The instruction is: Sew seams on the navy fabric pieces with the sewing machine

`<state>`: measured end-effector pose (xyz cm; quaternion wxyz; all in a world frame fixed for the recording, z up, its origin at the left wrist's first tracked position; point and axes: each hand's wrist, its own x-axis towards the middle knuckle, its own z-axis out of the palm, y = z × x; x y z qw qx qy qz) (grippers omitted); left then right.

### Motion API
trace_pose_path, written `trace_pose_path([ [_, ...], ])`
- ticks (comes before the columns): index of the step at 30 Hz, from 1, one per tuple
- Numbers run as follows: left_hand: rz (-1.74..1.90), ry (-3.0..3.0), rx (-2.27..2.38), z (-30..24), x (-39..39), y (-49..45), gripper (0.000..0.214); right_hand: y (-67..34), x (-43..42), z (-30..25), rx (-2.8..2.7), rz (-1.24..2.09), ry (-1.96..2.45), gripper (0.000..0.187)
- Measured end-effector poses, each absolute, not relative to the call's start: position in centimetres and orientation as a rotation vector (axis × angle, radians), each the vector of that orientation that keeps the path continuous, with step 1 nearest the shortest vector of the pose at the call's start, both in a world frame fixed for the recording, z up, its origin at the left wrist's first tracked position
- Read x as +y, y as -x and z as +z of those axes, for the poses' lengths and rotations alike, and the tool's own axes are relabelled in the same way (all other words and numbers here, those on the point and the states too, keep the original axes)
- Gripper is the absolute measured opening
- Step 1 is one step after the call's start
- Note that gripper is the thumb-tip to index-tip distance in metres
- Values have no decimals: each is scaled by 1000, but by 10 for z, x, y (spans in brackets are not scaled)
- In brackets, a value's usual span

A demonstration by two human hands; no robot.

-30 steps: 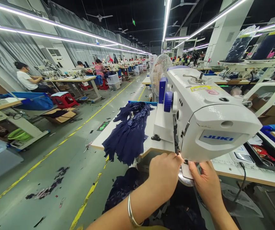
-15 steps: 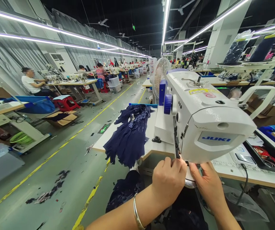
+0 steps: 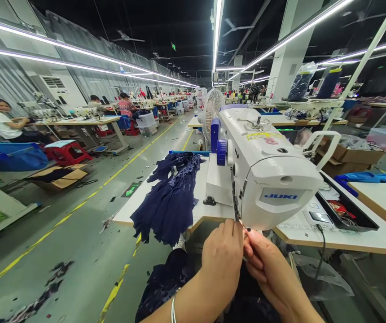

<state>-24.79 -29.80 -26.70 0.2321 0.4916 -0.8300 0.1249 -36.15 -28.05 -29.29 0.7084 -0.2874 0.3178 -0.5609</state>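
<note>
A white JUKI sewing machine (image 3: 274,166) stands in front of me, its needle area lit. My left hand (image 3: 222,251) is closed just below the lit needle area; its fingertips and whatever they hold are hidden. Close beside it, my right hand (image 3: 263,258) is pinched, with a small dark bit at the thumb tip that is too small to name. The fingers of both hands nearly meet. Navy fabric pieces (image 3: 169,193) lie heaped on the table to the left and hang over its edge. More dark navy fabric (image 3: 162,287) lies low, below my arms.
The white table (image 3: 125,211) has a cut-out edge near my hands. On its right are a black tray (image 3: 351,211) and a small control box (image 3: 317,217). A fan (image 3: 212,112) stands behind the machine. Fabric scraps (image 3: 41,298) litter the floor; people sit at machines on the left.
Both hands have come down slightly from the machine head and closer together, the right moving left and turning inward. The camera view has swung to the right.
</note>
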Motion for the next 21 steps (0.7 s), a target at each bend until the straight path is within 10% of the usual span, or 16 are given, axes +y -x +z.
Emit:
trace_pose_path([
  [12, -783, -1409, -2267, -231, -315, 221, 11, 346, -291, -294, 548, -1444, 273, 17],
  [16, -1426, -1469, -2199, -226, -330, 212, 45, 343, -290, -295, 577, -1451, 271, 17],
  [21, -1005, -1380, -2437, -235, -334, 217, 48, 345, -288, -292, 600, -1439, 226, 15],
])
